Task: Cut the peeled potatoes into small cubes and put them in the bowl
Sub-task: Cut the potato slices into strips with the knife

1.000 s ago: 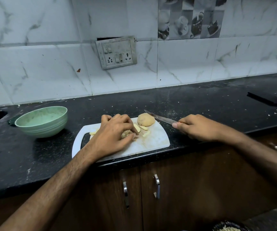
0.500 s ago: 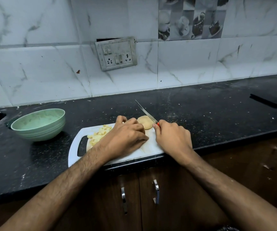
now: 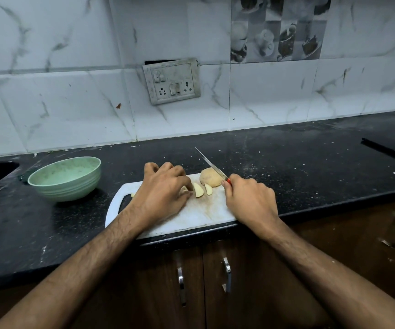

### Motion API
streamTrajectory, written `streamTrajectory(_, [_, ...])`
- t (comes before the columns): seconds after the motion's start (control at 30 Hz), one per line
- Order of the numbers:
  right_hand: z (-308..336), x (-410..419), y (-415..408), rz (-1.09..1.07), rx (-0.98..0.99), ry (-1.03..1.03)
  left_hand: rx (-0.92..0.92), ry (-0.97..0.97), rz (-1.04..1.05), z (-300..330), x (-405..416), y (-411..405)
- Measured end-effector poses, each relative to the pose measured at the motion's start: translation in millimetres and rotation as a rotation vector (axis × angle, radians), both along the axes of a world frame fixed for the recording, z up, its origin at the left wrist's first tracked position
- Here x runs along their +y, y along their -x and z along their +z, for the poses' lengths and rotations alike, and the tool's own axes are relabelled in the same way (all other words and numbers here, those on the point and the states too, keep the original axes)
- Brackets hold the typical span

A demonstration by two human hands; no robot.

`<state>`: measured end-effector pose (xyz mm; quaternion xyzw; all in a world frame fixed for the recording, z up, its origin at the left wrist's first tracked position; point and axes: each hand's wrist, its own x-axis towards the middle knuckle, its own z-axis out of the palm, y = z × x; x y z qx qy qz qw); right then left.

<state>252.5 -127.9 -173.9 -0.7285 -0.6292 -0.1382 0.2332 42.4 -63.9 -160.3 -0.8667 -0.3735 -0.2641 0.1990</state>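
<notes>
On the white cutting board (image 3: 191,217) the left hand (image 3: 165,193) curls its fingers down over potato pieces, hiding most of them, with two wedges (image 3: 202,189) just beside it. The right hand (image 3: 251,200) grips a red-handled knife (image 3: 211,166), blade raised over the whole peeled potato (image 3: 209,178). The green bowl (image 3: 65,178) stands left on the black table (image 3: 286,167), a switchboard (image 3: 171,80) on the wall behind.
</notes>
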Motion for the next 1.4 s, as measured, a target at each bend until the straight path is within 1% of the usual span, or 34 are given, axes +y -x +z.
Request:
streamTrajectory(0.1, [0.4,-0.6,0.1,0.003,0.003,0.001,-0.024,0.122,-0.002,7.2,1.9,-8.6])
streamTrajectory(0.23, [0.5,-1.1,-0.4,0.006,0.008,0.001,0.121,0.309,0.024,12.3,10.6,-20.2])
streamTrajectory(0.33, [0.5,-0.5,-0.8,0.014,0.017,-0.001,0.138,0.352,0.008,10.6,17.1,-20.8])
streamTrajectory(0.43, [0.3,-0.4,-0.7,0.021,0.021,-0.002,0.104,0.307,-0.033,8.6,14.9,-18.6])
streamTrajectory(0.57, [2.3,-1.3,0.5,0.025,0.021,0.007,0.107,0.208,-0.071,2.7,3.3,-17.1])
streamTrajectory(0.7, [7.5,-4.3,1.0,0.029,0.023,0.058,0.074,0.144,-0.176,0.2,-7.2,-14.9])
streamTrajectory(0.77, [13.0,-3.5,-1.8,0.063,0.059,0.119,0.068,0.110,-0.214,-0.8,-13.4,-10.9])
streamTrajectory(0.87, [26.1,-4.1,-10.3,0.150,0.174,0.292,0.048,0.036,-0.243,-6.8,-18.6,-1.5])
streamTrajectory(1.0, [44.9,-23.7,-21.8,0.252,0.256,0.415,-0.038,0.030,-0.281,-15.2,-22.1,6.7])
streamTrajectory(1.07, [54.0,-39.1,-21.5,0.263,0.233,0.462,-0.045,0.055,-0.295,-16.4,-23.2,4.8])
streamTrajectory(1.13, [59.0,-50.8,-18.4,0.232,0.150,0.491,-0.047,0.098,-0.314,-16.5,-22.4,0.6])
streamTrajectory(1.27, [59.4,-63.3,-5.7,0.178,0.000,0.478,-0.061,0.119,-0.321,-18.0,-20.4,-4.5])
streamTrajectory(1.4, [52.9,-69.1,3.0,0.195,-0.108,0.477,-0.080,0.122,-0.304,-20.4,-18.8,-5.3])
